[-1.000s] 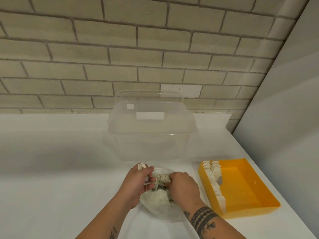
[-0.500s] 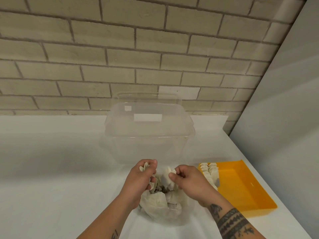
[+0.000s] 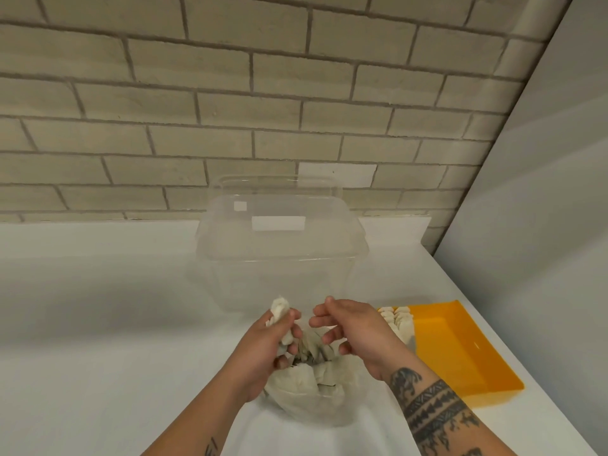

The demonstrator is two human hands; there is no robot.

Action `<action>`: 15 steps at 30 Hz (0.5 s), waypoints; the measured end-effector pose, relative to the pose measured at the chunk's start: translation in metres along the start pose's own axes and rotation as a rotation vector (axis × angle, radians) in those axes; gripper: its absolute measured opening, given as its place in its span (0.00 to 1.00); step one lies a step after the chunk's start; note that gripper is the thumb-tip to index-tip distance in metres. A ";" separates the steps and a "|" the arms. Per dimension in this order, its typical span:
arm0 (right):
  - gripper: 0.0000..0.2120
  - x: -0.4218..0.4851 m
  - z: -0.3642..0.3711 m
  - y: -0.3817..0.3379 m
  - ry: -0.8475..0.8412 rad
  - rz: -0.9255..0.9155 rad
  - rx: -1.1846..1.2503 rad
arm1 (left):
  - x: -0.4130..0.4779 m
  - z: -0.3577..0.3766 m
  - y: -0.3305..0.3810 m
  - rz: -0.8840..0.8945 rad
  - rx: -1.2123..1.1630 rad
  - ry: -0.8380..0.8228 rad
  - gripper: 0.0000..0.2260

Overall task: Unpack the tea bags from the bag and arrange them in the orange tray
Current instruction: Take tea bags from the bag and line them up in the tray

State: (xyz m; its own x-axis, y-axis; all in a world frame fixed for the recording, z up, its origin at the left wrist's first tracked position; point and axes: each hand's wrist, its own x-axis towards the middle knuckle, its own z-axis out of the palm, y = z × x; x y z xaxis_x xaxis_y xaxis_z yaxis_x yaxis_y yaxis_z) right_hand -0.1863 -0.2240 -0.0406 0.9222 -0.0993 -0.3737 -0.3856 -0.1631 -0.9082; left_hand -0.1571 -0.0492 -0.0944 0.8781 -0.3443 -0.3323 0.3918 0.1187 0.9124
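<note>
Fingers (image 3: 294, 332) of your left hand (image 3: 263, 348) curl round a clutch of tea bags (image 3: 279, 308); right hand (image 3: 353, 327) loose, empty, above the bag (image 3: 312, 393) at lower centre. Gathering step; next, likely carry them right to the orange tray (image 3: 460, 350), beside its row (image 3: 398, 322).

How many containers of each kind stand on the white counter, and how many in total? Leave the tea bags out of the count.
Orange tray: 1
Clear plastic box: 1
Clear bag: 1
Total: 3
Tea bags are not counted: they overlap too much.
</note>
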 end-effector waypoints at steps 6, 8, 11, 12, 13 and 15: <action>0.14 0.018 0.004 0.053 -0.051 -0.163 -0.958 | -0.001 -0.004 -0.008 -0.016 -0.077 0.085 0.08; 0.14 0.026 0.009 0.072 -0.030 -0.206 -1.115 | -0.002 -0.002 -0.009 -0.021 -0.077 0.088 0.07; 0.11 0.030 0.010 0.088 0.034 -0.260 -1.143 | -0.004 -0.001 -0.010 -0.020 -0.066 0.084 0.07; 0.11 0.029 0.010 0.089 0.032 -0.269 -1.145 | -0.004 -0.001 -0.010 -0.018 -0.066 0.086 0.07; 0.10 0.028 0.010 0.089 0.015 -0.284 -1.150 | -0.005 -0.002 -0.010 -0.017 -0.067 0.090 0.07; 0.10 0.026 0.009 0.087 -0.031 -0.315 -1.158 | -0.005 -0.003 -0.012 -0.014 -0.061 0.094 0.07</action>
State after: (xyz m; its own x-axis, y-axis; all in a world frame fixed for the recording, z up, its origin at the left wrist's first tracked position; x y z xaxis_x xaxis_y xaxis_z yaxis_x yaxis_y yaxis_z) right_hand -0.1960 -0.2323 -0.1310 0.9750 0.1246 -0.1839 0.0747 -0.9635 -0.2571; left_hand -0.1655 -0.0464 -0.1038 0.8934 -0.2576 -0.3680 0.4171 0.1717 0.8925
